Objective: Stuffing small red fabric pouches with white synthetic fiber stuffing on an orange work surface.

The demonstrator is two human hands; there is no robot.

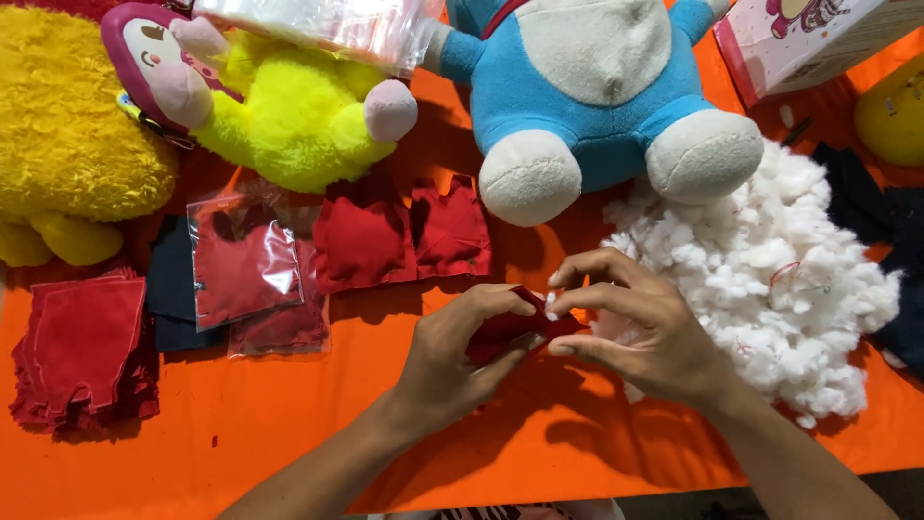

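Both hands closed in a shared grip on a small red fabric piece [510, 327], held just above the orange tabletop [289, 433] near the lower middle. Left hand [457, 356] wrapped around the piece from below and behind, fingers curled over it. Right hand [640, 332] pinching its right end between thumb and fingertips, a wisp of white stuffing at the pinch. Just right of the hands, touching the right wrist area, a heap of white stuffing [770, 279]. Beyond the hands, a blue and white plush toy [587, 87]. Left of that, flat red fabric shapes [404, 236], clear bags of red pieces [245, 265], a stack of red cloth [82, 351] and yellow plush toys [289, 116].
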